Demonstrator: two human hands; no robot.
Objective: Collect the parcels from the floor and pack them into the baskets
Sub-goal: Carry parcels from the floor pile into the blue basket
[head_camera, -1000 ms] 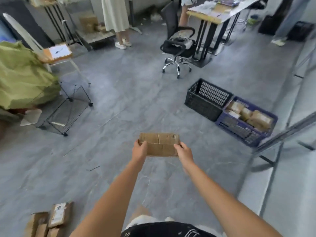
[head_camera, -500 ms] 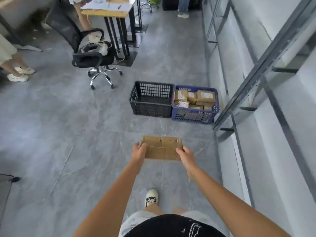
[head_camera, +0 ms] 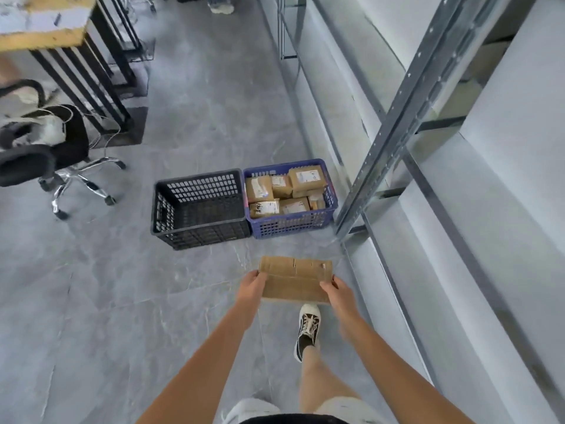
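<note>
A flat cardboard parcel (head_camera: 296,281) is held out in front of the person, above the grey floor (head_camera: 91,301). The left hand (head_camera: 251,287) grips its left edge and the right hand (head_camera: 337,290) its right edge, fingers curled around the sides. At 12 o'clock from the parcel stand two baskets touching side by side: a black basket (head_camera: 198,234) showing no parcels, and a blue basket (head_camera: 290,226) holding several labelled parcels (head_camera: 286,191). An office chair (head_camera: 46,154) and a desk (head_camera: 42,41) lie toward 10 o'clock, and metal shelving (head_camera: 397,117) toward 2 o'clock.
</note>
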